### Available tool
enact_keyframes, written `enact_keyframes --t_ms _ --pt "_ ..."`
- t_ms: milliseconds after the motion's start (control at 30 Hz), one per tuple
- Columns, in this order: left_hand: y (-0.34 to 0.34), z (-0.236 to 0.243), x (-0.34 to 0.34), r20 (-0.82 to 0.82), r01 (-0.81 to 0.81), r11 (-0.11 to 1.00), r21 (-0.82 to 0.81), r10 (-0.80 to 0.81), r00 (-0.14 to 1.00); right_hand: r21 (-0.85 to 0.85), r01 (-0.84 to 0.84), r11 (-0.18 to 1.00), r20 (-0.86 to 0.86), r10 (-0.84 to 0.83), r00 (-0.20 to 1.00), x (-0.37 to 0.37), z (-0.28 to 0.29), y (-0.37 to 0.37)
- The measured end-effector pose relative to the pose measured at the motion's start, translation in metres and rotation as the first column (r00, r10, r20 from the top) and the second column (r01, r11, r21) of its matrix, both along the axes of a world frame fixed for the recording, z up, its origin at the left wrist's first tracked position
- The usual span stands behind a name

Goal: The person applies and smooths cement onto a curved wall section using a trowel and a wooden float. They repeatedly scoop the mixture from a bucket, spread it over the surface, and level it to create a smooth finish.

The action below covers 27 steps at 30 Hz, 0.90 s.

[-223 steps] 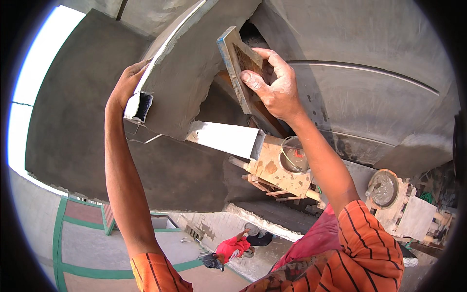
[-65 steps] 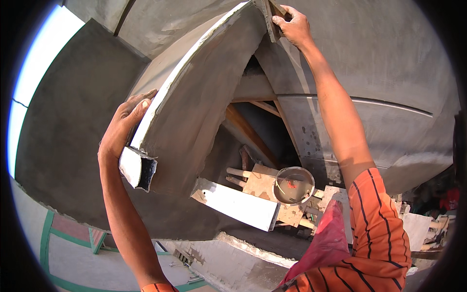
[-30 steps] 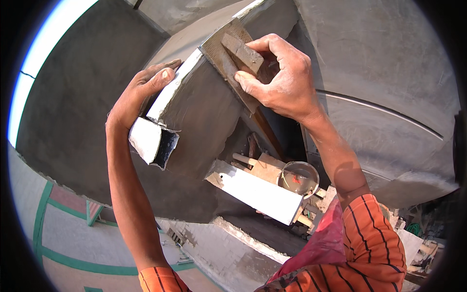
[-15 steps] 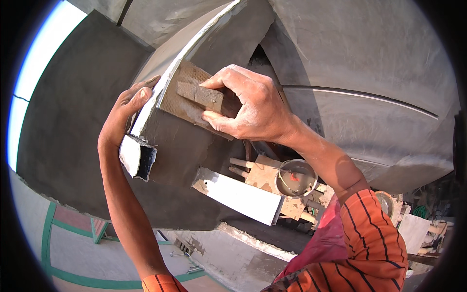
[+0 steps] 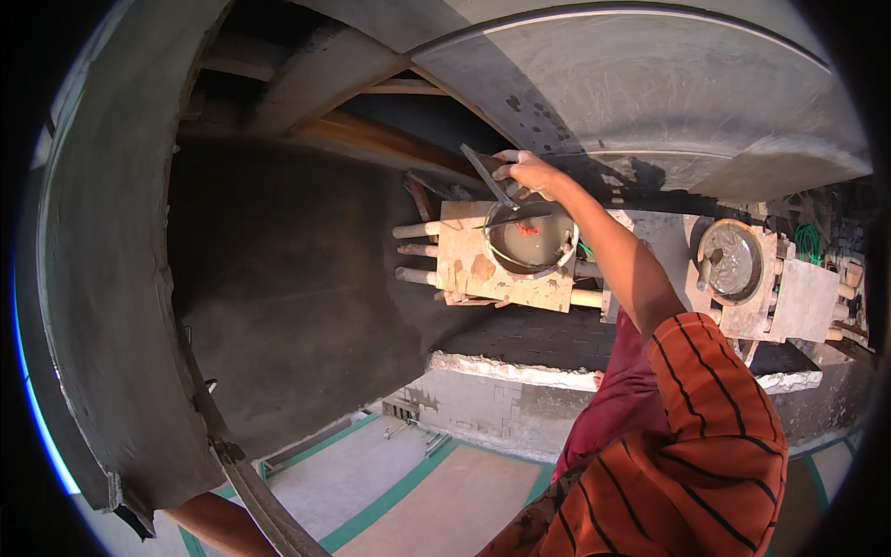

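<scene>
My right hand (image 5: 531,176) is closed on a plastering float (image 5: 486,174), which shows nearly edge-on as a thin grey slab. It is held tilted at the upper rim of a bucket (image 5: 492,251) of cloudy water; whether it touches the rim I cannot tell. Something small and red-orange (image 5: 528,228) is in the water. A grey plastered edge (image 5: 121,278) runs down the left side. My left forearm (image 5: 218,525) passes behind its lower end, and the left hand is hidden there. Beside that forearm, a narrow grey strip (image 5: 264,501) slants down to the lower edge.
Wooden boards (image 5: 464,269) on round poles (image 5: 415,276) carry the bucket. Farther right stands a second tub (image 5: 759,265) of grey mix with a handled tool. Dark plastered wall (image 5: 278,288) fills the middle left. Below is a ledge with a rough white edge (image 5: 510,369).
My right hand has carried the float from the plastered edge down and right to the bucket. The left hand has gone out of sight at the lower left. The view has turned rightward.
</scene>
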State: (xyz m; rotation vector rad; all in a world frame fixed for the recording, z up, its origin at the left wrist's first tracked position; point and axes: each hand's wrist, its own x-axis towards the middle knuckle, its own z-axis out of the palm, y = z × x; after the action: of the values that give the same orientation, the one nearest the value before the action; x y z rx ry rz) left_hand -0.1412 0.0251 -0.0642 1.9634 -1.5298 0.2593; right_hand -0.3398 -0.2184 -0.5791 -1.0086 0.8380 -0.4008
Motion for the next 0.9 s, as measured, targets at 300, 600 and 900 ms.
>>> enact_keyframes --t_ms 300,600,900 --pt "-0.04 -0.025 -0.001 0.094 -0.101 0.994 0.052 0.096 0.991 -0.433 -0.575 0.694 -0.789 0.017 0.614 0.054 -0.297 0.078" --pt "-0.061 -0.037 -0.019 0.063 -0.053 0.998 0.044 0.05 0.997 -0.432 -0.361 0.827 -0.784 -0.146 0.603 0.058 -0.41 0.069" --pt "-0.002 0.004 -0.027 -0.109 -0.017 0.986 -0.167 -0.001 0.994 0.089 -0.17 0.981 0.103 0.16 0.982 -0.018 -0.17 0.014"
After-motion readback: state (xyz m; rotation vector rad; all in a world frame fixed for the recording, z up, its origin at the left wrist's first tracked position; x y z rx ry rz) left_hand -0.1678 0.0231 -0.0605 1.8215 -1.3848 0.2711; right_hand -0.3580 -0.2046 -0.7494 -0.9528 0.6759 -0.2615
